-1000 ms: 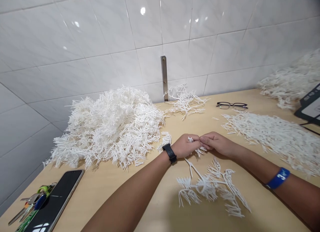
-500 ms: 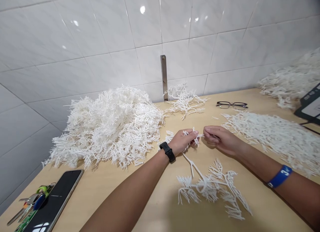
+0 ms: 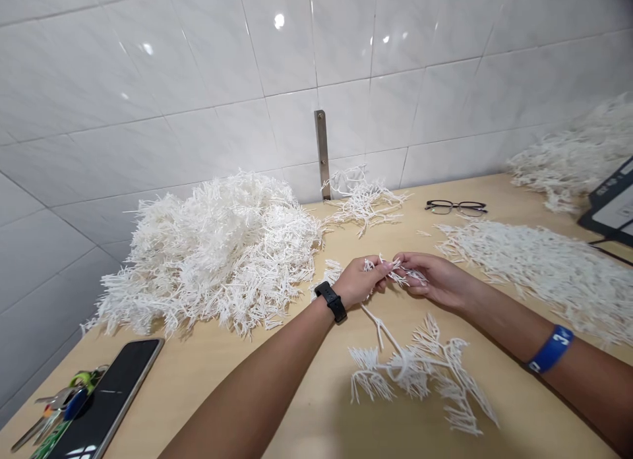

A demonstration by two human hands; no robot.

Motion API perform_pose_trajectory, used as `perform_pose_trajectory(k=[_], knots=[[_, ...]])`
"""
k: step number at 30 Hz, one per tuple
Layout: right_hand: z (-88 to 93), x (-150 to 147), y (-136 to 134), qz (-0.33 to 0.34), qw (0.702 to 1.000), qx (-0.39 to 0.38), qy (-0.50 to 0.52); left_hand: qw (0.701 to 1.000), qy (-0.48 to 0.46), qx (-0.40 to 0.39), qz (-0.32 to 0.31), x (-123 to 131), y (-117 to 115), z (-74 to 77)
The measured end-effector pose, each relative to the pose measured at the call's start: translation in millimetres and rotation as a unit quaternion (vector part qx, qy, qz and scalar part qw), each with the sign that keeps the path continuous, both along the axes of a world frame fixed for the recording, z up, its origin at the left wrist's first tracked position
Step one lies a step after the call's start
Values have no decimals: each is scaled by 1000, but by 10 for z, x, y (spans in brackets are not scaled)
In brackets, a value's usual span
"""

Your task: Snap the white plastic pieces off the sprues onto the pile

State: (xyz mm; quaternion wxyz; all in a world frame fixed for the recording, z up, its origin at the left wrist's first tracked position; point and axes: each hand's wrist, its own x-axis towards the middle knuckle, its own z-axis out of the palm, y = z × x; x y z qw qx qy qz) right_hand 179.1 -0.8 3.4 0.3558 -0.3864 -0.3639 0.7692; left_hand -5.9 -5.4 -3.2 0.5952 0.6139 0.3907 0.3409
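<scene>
My left hand [image 3: 363, 279], with a black watch on its wrist, pinches a white branched plastic sprue [image 3: 395, 272] with fine twig-like tips. My right hand [image 3: 432, 279] meets it from the right; its thumb and forefinger close on the tips, and small loose white twigs [image 3: 416, 275] lie against its curled fingers. Below the hands, a larger white branching spray [image 3: 408, 367] rests on the table, its stem running up under my left hand. Whether that stem joins the held sprue is hidden.
A big heap of white branched pieces [image 3: 212, 248] stands left; a smaller tangle [image 3: 366, 198] lies near the metal bracket [image 3: 322, 155]. Rightward are eyeglasses [image 3: 455, 208], a spread of loose twigs [image 3: 524, 268], another pile [image 3: 573, 155] and a dark-framed object [image 3: 613, 205]. Phone [image 3: 106, 399] and keys [image 3: 62, 403] sit front left.
My right hand has moved left, closing the small gap to my left hand, and its fingers now touch the sprue's tips. My left hand stays nearly in place.
</scene>
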Motion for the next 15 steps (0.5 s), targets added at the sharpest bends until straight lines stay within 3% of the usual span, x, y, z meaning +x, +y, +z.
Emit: perform_pose_trajectory(k=[8,12,15], knots=[[16,-23,-3,-2,1000,-22,0,1000,14,15,-5,17,7,-34],[-16,-48,-38,29,996,37,-71,1000,4,18,-16,13,-3,-20],[-56,-53,-69,92,986,96,-104,999,-2,16,-44,2,-20,12]])
